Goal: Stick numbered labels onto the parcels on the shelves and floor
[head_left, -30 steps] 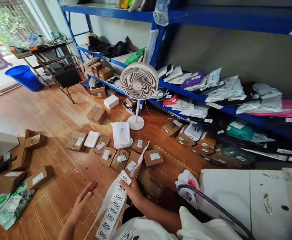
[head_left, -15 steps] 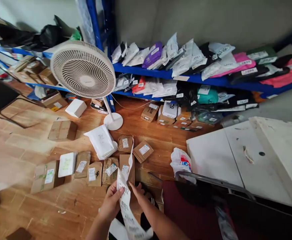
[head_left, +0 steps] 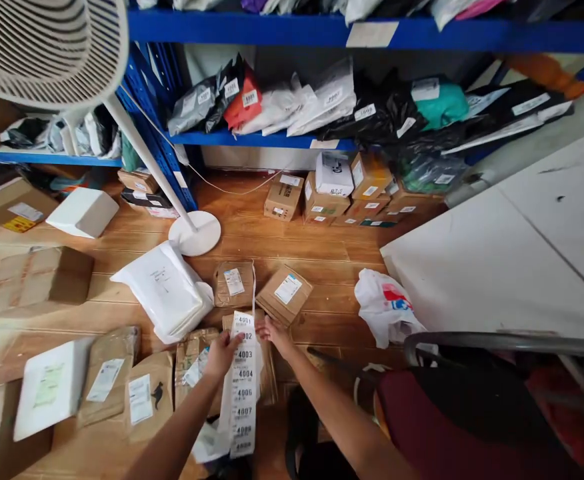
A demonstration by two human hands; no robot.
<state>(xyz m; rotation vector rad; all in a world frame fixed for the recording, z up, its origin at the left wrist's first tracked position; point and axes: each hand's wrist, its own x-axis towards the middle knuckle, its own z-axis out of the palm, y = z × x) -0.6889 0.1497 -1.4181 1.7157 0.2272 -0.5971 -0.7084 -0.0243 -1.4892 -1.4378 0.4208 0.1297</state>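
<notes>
A long white strip of printed number labels (head_left: pixel 243 393) hangs down in front of me, with 4001 at its top and higher numbers below. My left hand (head_left: pixel 223 353) is closed on its left edge near the top, thumb over the face. At the opposite edge, my right hand (head_left: pixel 273 333) has its fingertips pinched together against the strip. A thin edge-on length of white strip rises behind the numbered part. Right behind the labels stands a cardboard box (head_left: pixel 268 373), partly covered. Another labelled box (head_left: pixel 286 295) lies just beyond my right hand.
Several boxes and a white plastic parcel (head_left: pixel 165 290) lie on the wooden floor. A white standing fan (head_left: pixel 195 233) is at left. Blue shelves (head_left: pixel 272 139) carry numbered bags. At right are a white plastic bag (head_left: pixel 385 303), a white cabinet (head_left: pixel 467 280) and a dark red chair (head_left: pixel 422 427).
The view has tilted down and come nearer to the floor boxes. The label strip, slanted before, now hangs straight with its numbers facing me. My right hand has come up to its edge.
</notes>
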